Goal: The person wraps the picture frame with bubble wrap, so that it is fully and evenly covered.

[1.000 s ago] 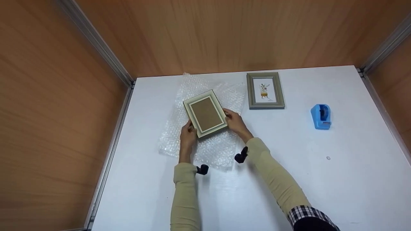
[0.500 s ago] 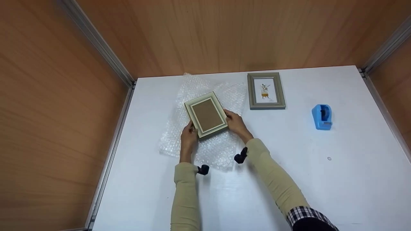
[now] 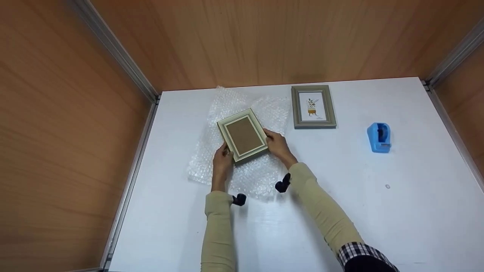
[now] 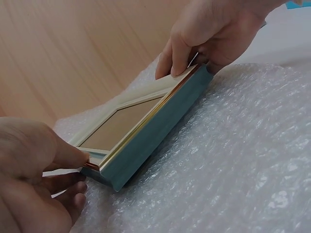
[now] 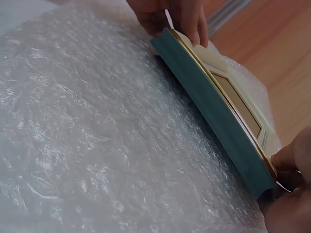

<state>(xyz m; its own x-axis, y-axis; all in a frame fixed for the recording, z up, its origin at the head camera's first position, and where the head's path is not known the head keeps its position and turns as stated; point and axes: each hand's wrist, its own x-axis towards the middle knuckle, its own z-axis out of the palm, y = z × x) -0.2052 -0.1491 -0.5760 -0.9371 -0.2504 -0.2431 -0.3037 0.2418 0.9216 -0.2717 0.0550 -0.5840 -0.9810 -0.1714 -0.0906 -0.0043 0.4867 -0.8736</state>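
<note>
A person's left hand [image 3: 222,158] and right hand [image 3: 279,145] stood a little apart, each pinching a pale green picture frame [image 3: 245,135] between them. The picture frame lay just ahead of both hands: they gripped it by its near end, the left at the near left corner, the right along the right edge, slightly farther out. Its long axis ran away from the person, the far end leaning left. Its brown panel faced up.

Crumpled bubble wrap [image 3: 255,185] spread beneath the picture frame, reaching out past both hands. Whether the far end touched it could not be told; the near edge cast shadow on it. Beyond the right hand, ahead and to its right, a darker framed picture [image 3: 314,107] lay near the bubble wrap, the closest solid thing on that side. Farther right of that hand sat a blue tape dispenser [image 3: 378,138], on a white table [image 3: 166,226].
</note>
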